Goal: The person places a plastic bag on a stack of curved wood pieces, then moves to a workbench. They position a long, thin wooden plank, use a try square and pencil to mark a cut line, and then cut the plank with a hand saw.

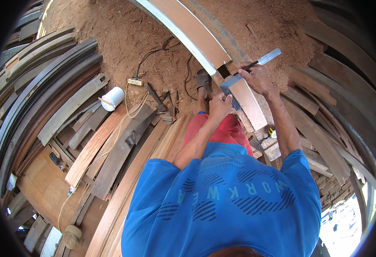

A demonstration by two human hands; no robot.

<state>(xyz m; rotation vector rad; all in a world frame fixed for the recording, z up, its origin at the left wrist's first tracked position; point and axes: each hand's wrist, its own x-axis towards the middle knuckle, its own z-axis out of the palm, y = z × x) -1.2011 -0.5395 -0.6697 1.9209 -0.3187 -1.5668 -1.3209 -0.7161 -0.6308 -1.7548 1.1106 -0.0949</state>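
A pale wooden board [250, 103] lies in front of me, its far end between my two hands. Across that end sits a dark grey L-shaped piece [227, 85], which looks like a square. My left hand [220, 106] is closed at its near left edge, thumb and fingers pressed on it. My right hand [256, 79] is closed round the dark handle of a flat, wide-bladed tool [269, 56], perhaps a chisel. The blade points away to the right, and the hand's lower edge rests by the board. A dark gap [224, 70] shows beyond the board's end.
Beyond is a long white-edged plank [192, 28] on sawdust-covered ground. To the left are a white bucket [112, 98], a power strip [135, 82] with cables, a hammer-like tool [153, 95] and stacked planks [68, 81]. A yellow tape measure [273, 132] lies near my right forearm. More timber [325, 124] fills the right.
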